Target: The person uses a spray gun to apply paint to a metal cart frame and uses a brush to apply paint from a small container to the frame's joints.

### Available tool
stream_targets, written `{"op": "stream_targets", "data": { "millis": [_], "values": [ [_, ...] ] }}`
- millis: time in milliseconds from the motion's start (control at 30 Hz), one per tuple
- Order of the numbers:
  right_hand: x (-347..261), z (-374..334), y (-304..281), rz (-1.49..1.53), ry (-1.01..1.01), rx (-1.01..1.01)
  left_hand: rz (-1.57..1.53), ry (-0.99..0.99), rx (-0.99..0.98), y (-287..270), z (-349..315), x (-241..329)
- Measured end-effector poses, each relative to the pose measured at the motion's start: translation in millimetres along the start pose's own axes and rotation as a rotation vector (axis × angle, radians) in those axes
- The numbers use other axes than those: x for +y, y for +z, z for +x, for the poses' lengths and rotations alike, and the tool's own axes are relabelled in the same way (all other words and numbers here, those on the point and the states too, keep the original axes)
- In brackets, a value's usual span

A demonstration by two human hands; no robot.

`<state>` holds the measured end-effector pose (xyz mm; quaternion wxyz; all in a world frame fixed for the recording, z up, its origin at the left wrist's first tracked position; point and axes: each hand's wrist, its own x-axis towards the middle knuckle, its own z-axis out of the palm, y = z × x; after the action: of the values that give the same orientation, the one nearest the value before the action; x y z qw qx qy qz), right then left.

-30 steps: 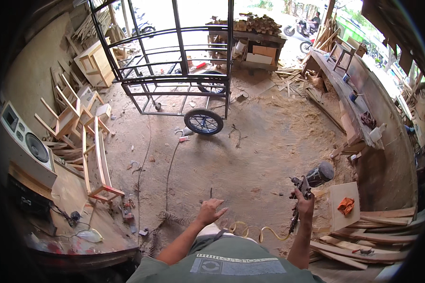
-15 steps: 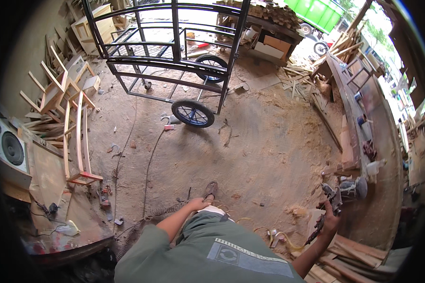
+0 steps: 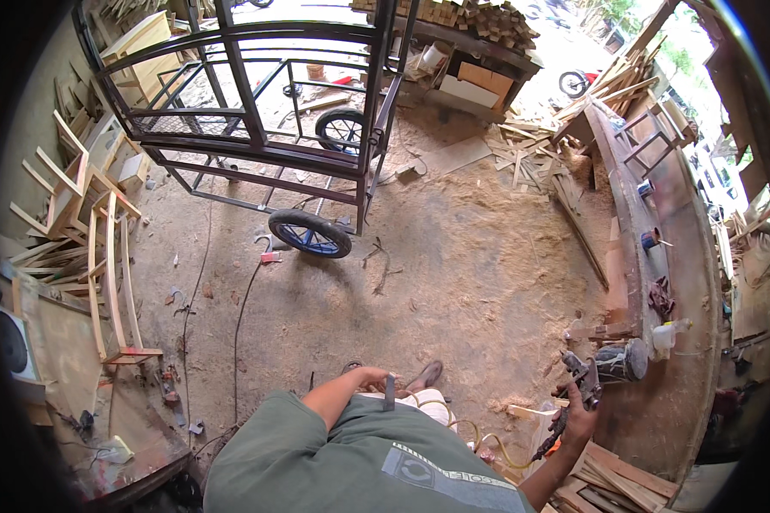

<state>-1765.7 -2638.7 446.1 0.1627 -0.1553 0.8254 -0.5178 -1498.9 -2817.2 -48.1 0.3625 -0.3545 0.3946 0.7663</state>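
Note:
My right hand (image 3: pixel 580 419) is closed around a stained metal spray gun (image 3: pixel 583 376) at the lower right. A grey cylindrical cup (image 3: pixel 622 361) lies sideways against the gun and appears joined to it. From below that hand a yellowish hose (image 3: pixel 509 453) curves toward my legs. My left hand (image 3: pixel 370 378) is at the front of my waist, over white cloth. Beside its fingers a narrow grey strip (image 3: pixel 390 392) stands up; whether the hand grips it is unclear, as its fingers are partly hidden.
A dark metal cart frame (image 3: pixel 257 150) on spoked wheels (image 3: pixel 310 233) stands ahead to the left. A long bench (image 3: pixel 680 256) with cans runs along the right. Wooden chair frames (image 3: pixel 115 282) stand left. A cable (image 3: pixel 246 316) crosses the dusty floor (image 3: pixel 453 282); boards (image 3: pixel 607 479) lie lower right.
My view has shifted, and the cart frame now appears lower and farther left. My right hand and the spray gun have come slightly down and inward. The grey strip now shows by my left hand.

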Motion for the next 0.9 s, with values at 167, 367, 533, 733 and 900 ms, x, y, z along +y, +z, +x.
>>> {"op": "stream_targets", "data": {
  "millis": [167,367,533,733,900],
  "values": [
    [10.1,104.0,4.9,-0.002,-0.02,-0.098,-0.346,0.117,0.061,-13.9,21.4,60.2],
    [-7.8,232.8,-10.6,-0.029,-0.052,-0.155,-0.207,0.239,0.637,-36.9,59.0,152.4],
    [-18.4,332.0,-9.0,-0.003,-0.108,-0.231,-0.151,0.511,0.972,-40.5,73.2,234.7],
    [-23.4,411.1,42.0,0.02,-0.103,-0.361,-0.066,0.616,1.072,-53.6,65.7,299.8],
    [-39.9,464.8,101.0,-0.043,-0.044,-0.484,-0.237,0.395,1.151,-95.2,60.3,325.2]
  ]
}}
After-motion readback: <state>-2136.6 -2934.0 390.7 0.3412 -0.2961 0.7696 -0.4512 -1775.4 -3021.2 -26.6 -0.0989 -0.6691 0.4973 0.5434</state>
